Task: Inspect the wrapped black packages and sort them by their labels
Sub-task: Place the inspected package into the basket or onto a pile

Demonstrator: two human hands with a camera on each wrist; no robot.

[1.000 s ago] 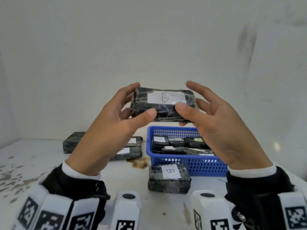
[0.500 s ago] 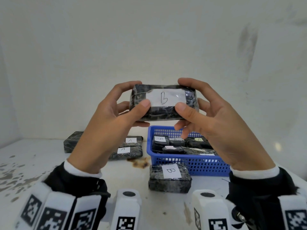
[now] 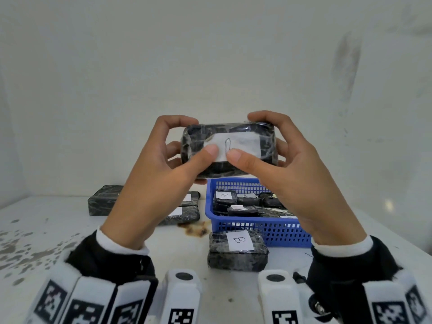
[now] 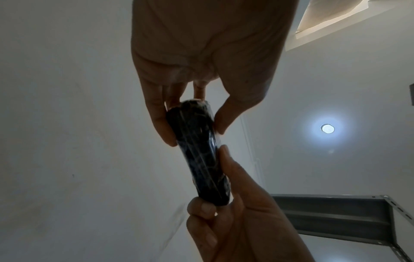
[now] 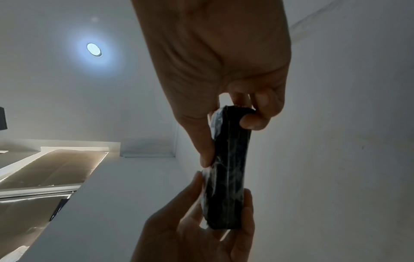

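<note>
Head view, nearest first: a wrapped package labelled B [image 3: 237, 250] lies on the white table [image 3: 70, 230], just in front of the blue basket [image 3: 261, 226] holding more of them; a few others [image 3: 105, 203] lie left of the basket; above it all, the held package [image 3: 230, 148] sits in mid-air, left hand [image 3: 149, 181] and right hand [image 3: 297, 181] each pinching an end, thumbs on its white label [image 3: 243, 146]; looks stiff and light-ish, but the shiny wrap is probably slippery, so I'd grip the short ends.
</note>
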